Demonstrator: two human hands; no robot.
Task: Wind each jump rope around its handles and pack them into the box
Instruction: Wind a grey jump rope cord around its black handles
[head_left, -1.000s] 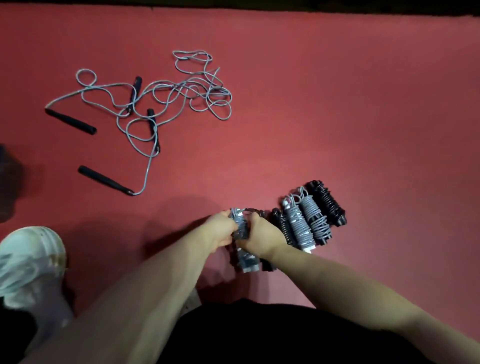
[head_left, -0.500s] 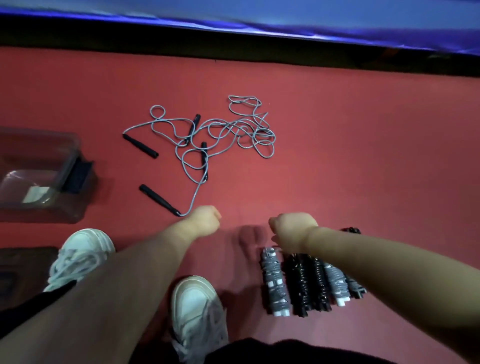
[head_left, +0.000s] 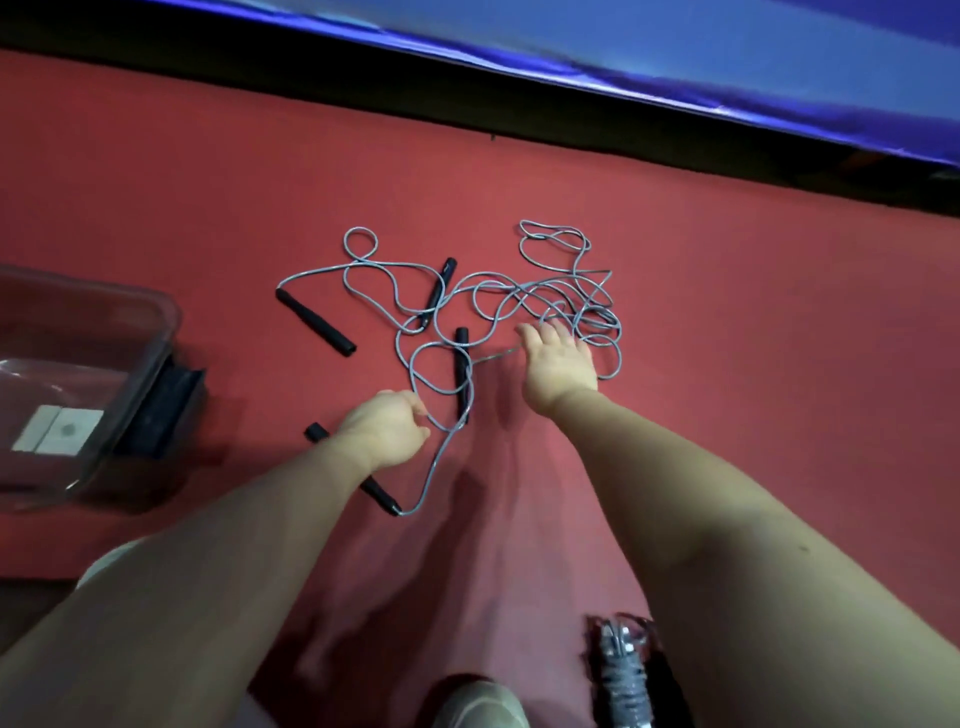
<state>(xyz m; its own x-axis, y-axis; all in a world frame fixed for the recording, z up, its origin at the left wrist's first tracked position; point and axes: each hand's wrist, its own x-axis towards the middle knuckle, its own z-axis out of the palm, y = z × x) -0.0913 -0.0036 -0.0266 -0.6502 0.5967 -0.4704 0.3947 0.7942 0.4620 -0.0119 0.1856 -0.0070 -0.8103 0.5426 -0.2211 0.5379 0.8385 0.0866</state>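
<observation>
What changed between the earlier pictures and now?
Both hands let go of the wound grey rope bundle and reached forward to the loose grey ropes with black handles. The left hand is now over the nearest handle; the right hand, spread flat, reaches onto the tangle. The loose ropes and the clear plastic box did not move.

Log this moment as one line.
phase: reach | left hand: above black handle, grip unclear | right hand: open over grey rope tangle | box: far left | wound ropes: bottom right
</observation>
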